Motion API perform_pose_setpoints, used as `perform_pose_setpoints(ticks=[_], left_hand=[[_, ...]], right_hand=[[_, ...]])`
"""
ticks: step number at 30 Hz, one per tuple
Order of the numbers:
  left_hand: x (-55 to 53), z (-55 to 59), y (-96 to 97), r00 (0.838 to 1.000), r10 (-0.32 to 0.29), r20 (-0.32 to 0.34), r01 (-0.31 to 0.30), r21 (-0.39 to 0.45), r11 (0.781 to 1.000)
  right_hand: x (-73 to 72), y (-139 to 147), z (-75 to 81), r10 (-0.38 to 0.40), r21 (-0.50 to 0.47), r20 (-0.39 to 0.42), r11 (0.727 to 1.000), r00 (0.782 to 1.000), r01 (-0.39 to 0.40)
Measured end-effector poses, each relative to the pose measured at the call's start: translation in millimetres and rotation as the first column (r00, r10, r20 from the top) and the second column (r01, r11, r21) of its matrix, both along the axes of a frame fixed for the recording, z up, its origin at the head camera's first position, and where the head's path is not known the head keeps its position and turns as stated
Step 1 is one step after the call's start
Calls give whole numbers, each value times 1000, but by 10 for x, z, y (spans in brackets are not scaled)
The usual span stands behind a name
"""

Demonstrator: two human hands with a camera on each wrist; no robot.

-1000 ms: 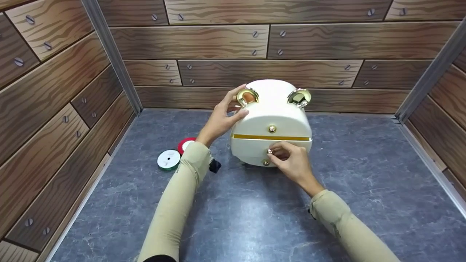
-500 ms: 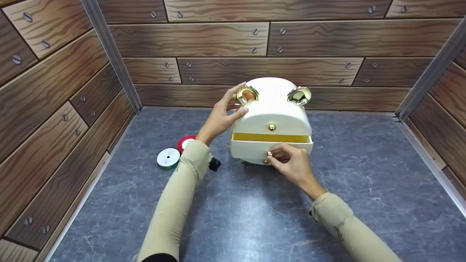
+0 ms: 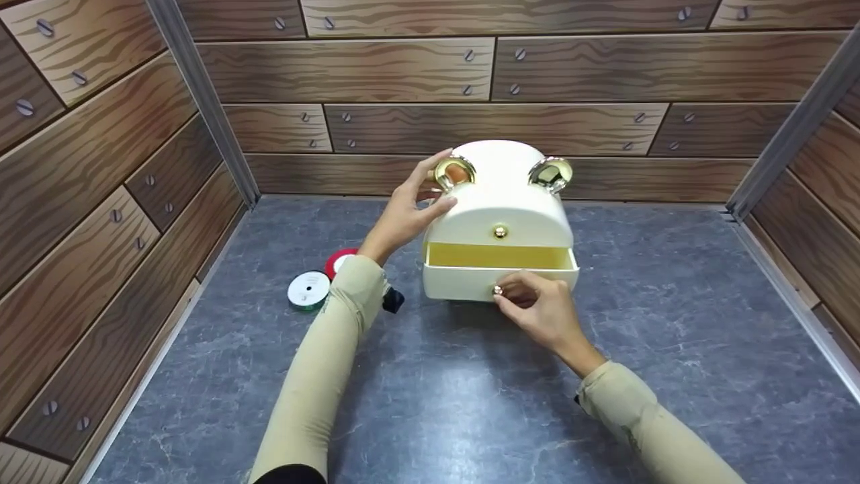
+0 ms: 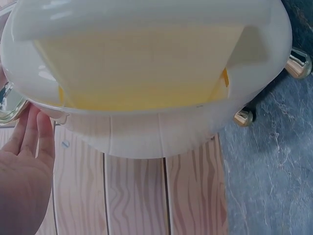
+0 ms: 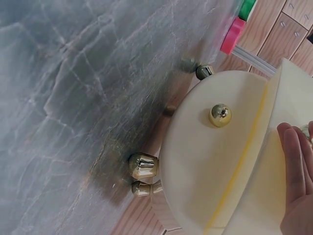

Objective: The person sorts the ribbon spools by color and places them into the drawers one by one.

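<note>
A white rounded box [image 3: 500, 191] with gold ears and drawers stands on the floor; gold feet [image 5: 144, 165] show in the right wrist view. My left hand [image 3: 404, 215] rests on the box's upper left side by the left gold ear [image 3: 455, 173], its fingers fairly straight in the left wrist view. My right hand [image 3: 549, 312] pinches the gold knob [image 3: 497, 290] of the middle drawer [image 3: 457, 284]. That drawer is pulled out, with its yellowish inside showing. Above it is the top drawer's knob [image 3: 500, 232]. In the right wrist view, the lowest knob [image 5: 220, 115] sits beneath the pulled-out drawer.
Left of the box lie a green ribbon spool [image 3: 308, 290] with a white face and a red spool [image 3: 341, 259], partly behind the left forearm. Wood-patterned walls [image 3: 410, 70] enclose the grey marbled floor [image 3: 672, 323] at the back and sides.
The middle drawer has slid out toward me from a narrow gap, my right hand moving with its knob. The lowest knob is now hidden in the head view. My left hand stays on the box.
</note>
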State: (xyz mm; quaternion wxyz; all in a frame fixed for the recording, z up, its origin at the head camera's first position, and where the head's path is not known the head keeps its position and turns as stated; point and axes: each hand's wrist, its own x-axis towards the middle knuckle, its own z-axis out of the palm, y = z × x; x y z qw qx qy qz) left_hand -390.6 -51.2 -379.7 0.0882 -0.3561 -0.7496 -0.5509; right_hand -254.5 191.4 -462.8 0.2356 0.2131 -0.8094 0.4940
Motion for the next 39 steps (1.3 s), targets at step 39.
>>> perform_pose_setpoints(ticks=[39], left_hand=[[-2, 4, 30, 1000, -13, 17, 12, 34, 999]], right_hand=[[465, 3, -11, 59, 60, -95, 997, 994, -53]])
